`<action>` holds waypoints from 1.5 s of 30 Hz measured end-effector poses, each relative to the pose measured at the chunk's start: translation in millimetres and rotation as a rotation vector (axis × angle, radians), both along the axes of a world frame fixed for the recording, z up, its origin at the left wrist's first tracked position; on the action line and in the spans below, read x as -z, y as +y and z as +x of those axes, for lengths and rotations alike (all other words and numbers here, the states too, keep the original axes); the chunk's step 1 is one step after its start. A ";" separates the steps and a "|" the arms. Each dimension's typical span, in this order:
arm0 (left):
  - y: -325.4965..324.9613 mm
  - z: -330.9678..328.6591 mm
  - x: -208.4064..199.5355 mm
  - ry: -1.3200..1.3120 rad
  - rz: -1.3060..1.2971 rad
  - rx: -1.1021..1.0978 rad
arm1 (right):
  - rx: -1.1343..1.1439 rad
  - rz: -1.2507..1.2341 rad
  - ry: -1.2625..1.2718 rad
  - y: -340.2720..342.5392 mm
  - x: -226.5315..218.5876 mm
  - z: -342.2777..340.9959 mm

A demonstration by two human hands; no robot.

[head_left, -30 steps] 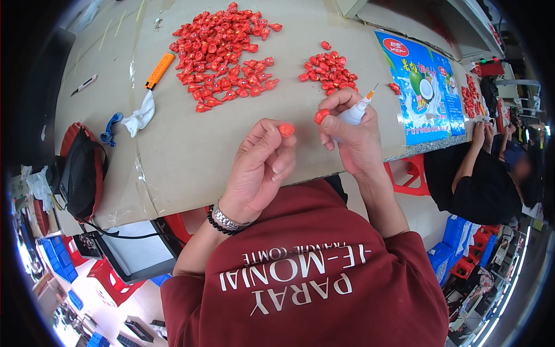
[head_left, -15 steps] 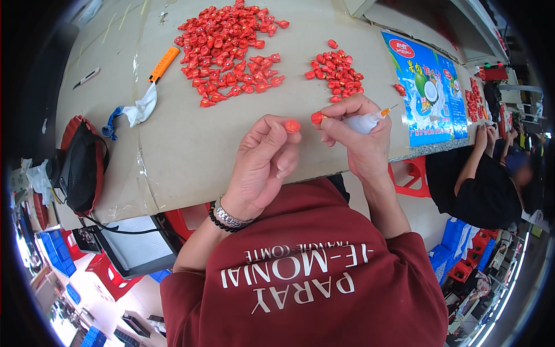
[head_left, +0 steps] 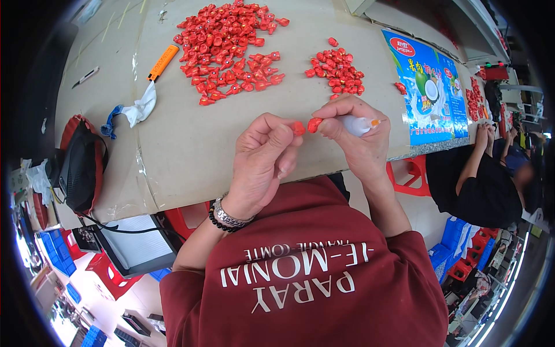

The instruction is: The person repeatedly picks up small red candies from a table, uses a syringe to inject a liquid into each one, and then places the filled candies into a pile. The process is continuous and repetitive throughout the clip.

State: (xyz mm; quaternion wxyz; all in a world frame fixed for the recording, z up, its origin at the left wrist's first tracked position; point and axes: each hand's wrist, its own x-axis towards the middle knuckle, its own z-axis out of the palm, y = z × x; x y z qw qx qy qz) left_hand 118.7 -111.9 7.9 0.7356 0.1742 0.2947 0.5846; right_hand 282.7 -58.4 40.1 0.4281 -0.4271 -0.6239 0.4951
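Observation:
Between the thumb and fingertips of my left hand (head_left: 267, 147) is a small round red plastic piece (head_left: 298, 128). My right hand (head_left: 365, 139) pinches another small red piece (head_left: 314, 125) in its fingertips, close beside the first; whether the two touch I cannot tell. Tucked in the same right hand lies a whitish squeeze bottle (head_left: 356, 124) with an orange tip. Beyond my hands a small heap of red pieces (head_left: 336, 72) lies on the table (head_left: 196, 150). Farther left is a larger pile of red pointed parts (head_left: 222, 49).
An orange box cutter (head_left: 163, 62), a crumpled white cloth (head_left: 141, 106) and a pen (head_left: 86, 77) lie at the left. A black and red bag (head_left: 85, 165) sits at the table's left edge. A blue printed sheet (head_left: 425, 87) covers the right side. Another person (head_left: 485, 179) sits farther right.
My hands have brought the two red pieces nearer each other. The left piece has turned, and the bottle has rotated in my right hand so its tip points less upward.

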 end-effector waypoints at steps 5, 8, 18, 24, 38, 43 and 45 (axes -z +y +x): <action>-0.9 0.5 -0.2 0.057 0.014 -0.012 | -0.092 0.262 -0.148 4.0 -3.6 0.1; -1.4 0.7 -0.3 0.069 0.023 -0.006 | -0.108 0.275 -0.172 4.3 -2.3 0.2; -4.7 2.9 -2.8 0.152 0.051 -0.041 | -0.116 0.222 -0.125 0.5 0.7 -2.7; -6.1 4.0 0.5 0.206 0.124 -0.075 | -0.098 0.165 -0.047 -4.7 11.9 -4.2; -3.1 2.2 -5.9 0.555 0.278 -0.209 | -0.069 0.397 -0.126 -1.2 1.7 -4.9; -4.1 1.0 -5.4 0.782 0.384 -0.303 | -0.026 0.063 -0.067 -12.5 6.0 -7.3; -5.1 -0.3 -4.4 0.824 0.406 -0.258 | -0.010 0.066 -0.073 -14.3 5.0 -9.0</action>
